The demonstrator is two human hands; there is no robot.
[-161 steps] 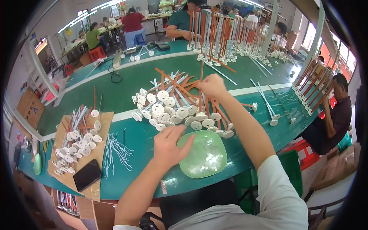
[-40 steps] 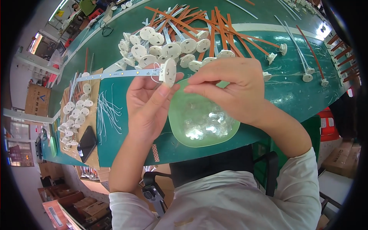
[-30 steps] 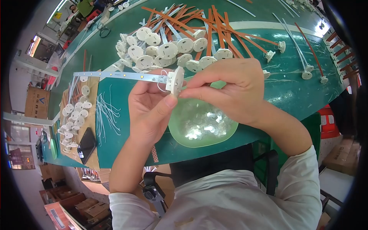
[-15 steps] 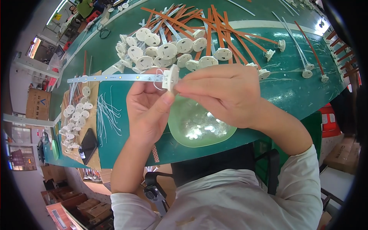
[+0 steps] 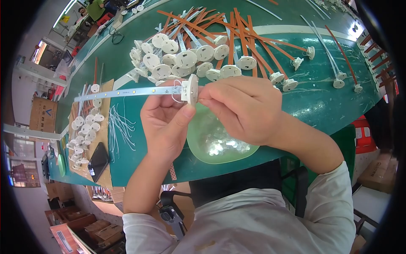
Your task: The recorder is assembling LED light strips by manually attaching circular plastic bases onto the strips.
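White disc (image 5: 193, 90), pale-blue strip (image 5: 127, 92), green bowl (image 5: 220, 144)

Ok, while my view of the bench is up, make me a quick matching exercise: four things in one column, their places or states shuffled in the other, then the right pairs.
Things
1. Light strip with a white disc
2. Black phone
3. Loose white wires
4. Pale green bowl

Places or states
A. On the green tabletop, just right of the cardboard
B. Holding shiny pieces
C. Lying on the cardboard
D. Held in the left hand

Right pairs: 1-D, 2-C, 3-A, 4-B
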